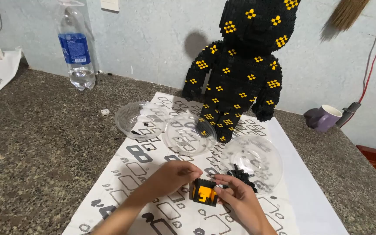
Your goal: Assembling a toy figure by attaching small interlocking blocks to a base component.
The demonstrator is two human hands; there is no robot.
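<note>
Both clamped on a small black-and-orange brick block (204, 193): left hand (170, 176) from the left, right hand (236, 198) from the right, near clear bowl (266, 150).

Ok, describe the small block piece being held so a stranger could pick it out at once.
Start at the tall black-and-yellow brick bear by the wall and come down the printed sheet. Left hand and right hand hold a small black-and-orange block piece, the only orange thing there.

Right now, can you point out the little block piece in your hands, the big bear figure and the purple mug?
small black and orange block piece (204, 193), head view, on its orange front face.
black block bear figure (240, 78), head view, on its chest.
purple mug (325, 119), head view, on its side wall.
</note>
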